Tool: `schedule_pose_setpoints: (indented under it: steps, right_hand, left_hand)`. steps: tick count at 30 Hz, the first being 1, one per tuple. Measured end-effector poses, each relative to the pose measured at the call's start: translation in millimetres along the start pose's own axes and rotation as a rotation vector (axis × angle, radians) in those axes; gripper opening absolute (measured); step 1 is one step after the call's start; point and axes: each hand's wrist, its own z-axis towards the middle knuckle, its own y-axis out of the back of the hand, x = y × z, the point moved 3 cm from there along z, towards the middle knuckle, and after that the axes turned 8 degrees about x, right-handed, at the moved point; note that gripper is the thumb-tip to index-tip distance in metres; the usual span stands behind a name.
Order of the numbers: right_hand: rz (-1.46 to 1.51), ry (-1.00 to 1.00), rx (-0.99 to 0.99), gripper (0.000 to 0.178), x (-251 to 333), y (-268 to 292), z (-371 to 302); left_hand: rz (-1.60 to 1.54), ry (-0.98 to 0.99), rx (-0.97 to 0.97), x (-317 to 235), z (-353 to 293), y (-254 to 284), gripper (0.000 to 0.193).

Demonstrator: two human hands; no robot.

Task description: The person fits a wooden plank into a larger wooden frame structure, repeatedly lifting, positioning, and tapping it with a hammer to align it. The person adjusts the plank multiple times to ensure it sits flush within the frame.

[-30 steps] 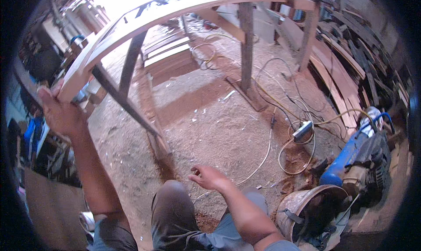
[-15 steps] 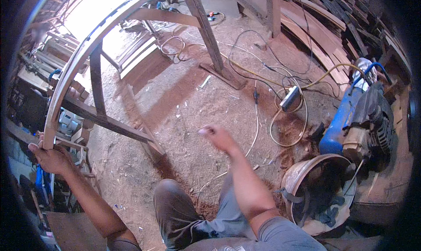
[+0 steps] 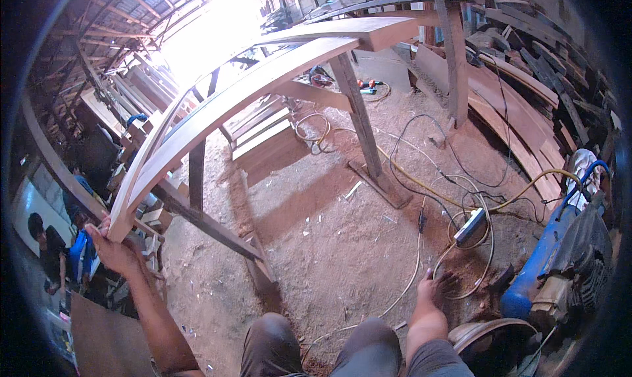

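We are gripping the lower end of the curved plank (image 3: pixel 217 107) with our left hand (image 3: pixel 113 251), fingers closed; our right hand (image 3: pixel 436 291), fingers spread, is reaching down, so the plank seems unfixed.

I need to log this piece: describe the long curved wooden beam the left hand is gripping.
The curved wooden beam is a long pale-brown plank bowed into an arch, smooth-faced, rising from lower left to upper right. Dark upright posts and a slanted brace carry it above the sawdust floor. The left hand grips its lower end.
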Motion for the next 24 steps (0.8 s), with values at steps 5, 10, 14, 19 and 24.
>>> schedule_pose_setpoints:
  steps: [5,10,14,19,24]
  right_hand:
    - [-0.077,0.072,-0.158,0.087,6,7,-14]
    - [-0.054,0.13,-0.325,0.087,17,30,-6]
    - [-0.079,0.165,-0.4,0.088,16,19,-2]
    - [-0.015,0.158,-0.389,0.09,19,14,5]
    - [0.166,-0.045,-0.002,0.091,21,21,9]
  left_hand:
    - [0.378,-0.165,0.079,1,5,17,0.042]
    - [0.25,-0.096,0.136,17,11,48,0.047]
    - [0.334,-0.245,0.204,21,19,76,0.051]
    - [0.276,-0.093,0.267,16,32,102,0.053]
    - [0.203,0.07,0.198,-4,30,88,0.074]
